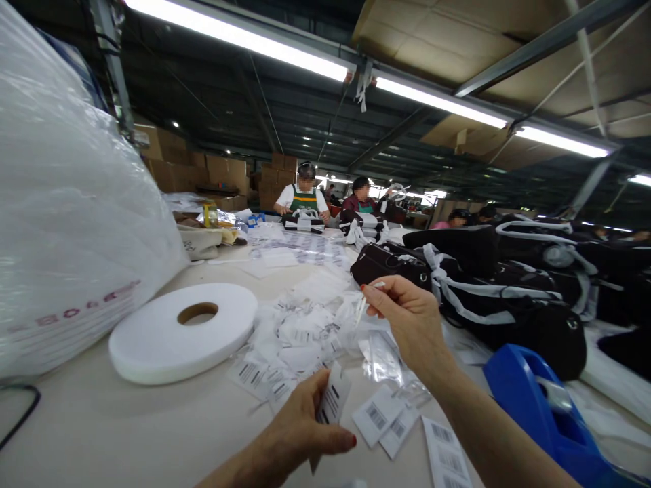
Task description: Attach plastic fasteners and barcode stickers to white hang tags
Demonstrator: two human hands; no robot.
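My left hand [300,427] is near the bottom centre and pinches a white barcode tag [333,398] between thumb and fingers. My right hand [409,318] is raised above the table, its fingers closed on a small clear plastic sleeve [365,301] that hangs from the fingertips. Under both hands lies a heap of barcode tags and small clear bags [300,332] on the pale table [152,420].
A flat white tape roll [183,331] lies left of the heap. A big clear plastic bag [61,203] fills the left. A blue tape dispenser [544,400] sits at the right front. Black bags with white straps [483,285] are piled right. Three other people work at the far end.
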